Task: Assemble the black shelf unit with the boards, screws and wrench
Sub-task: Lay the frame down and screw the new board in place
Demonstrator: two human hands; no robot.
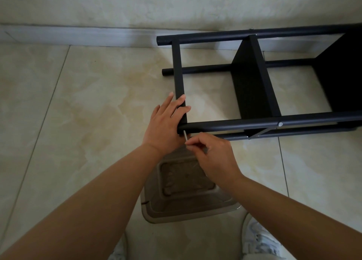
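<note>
The black shelf unit point(254, 79) lies on its side on the tiled floor, its round poles running left to right with boards fixed between them. My left hand point(166, 122) lies flat with straight fingers on the end board point(179, 69), near the left end of the front pole point(244, 123). My right hand point(213, 156) pinches a thin silver wrench point(184, 134) whose tip meets the front pole's left end. A silver screw head point(280, 124) shows further right on that pole.
A grey plastic stool point(188, 191) stands under my arms, close to me. The wall and pale skirting point(78, 36) run behind the unit. A light-coloured shoe point(260, 240) shows at the bottom right. Tiled floor spreads to the left.
</note>
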